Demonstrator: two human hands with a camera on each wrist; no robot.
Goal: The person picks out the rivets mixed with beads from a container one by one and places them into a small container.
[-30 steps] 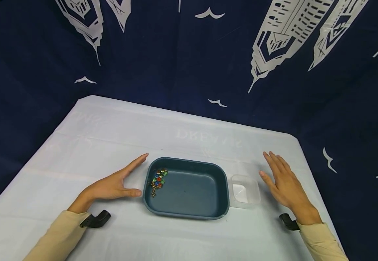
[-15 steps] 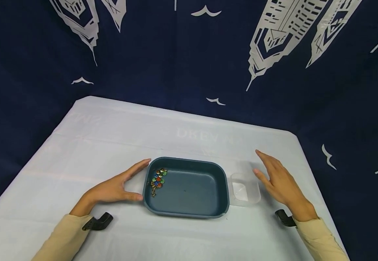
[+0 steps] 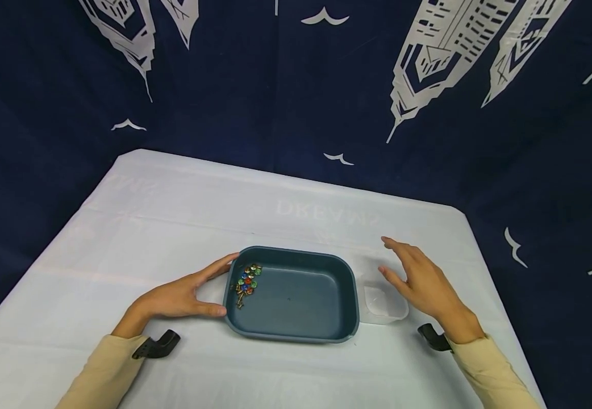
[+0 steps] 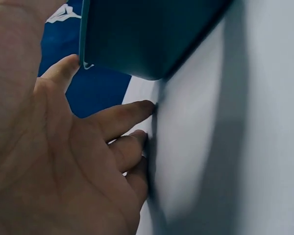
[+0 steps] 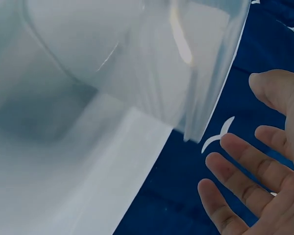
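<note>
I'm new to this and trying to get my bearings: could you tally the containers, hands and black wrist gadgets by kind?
Blue-grey tray: 1
Clear container: 1
Left hand and right hand: 2
Black wrist gadgets: 2
Total: 6
Not included: small coloured pieces in the tray, too tiny to count reliably.

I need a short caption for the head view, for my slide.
The left hand touches a tray of small colorful pieces; the right hand hovers near a clear box.
</note>
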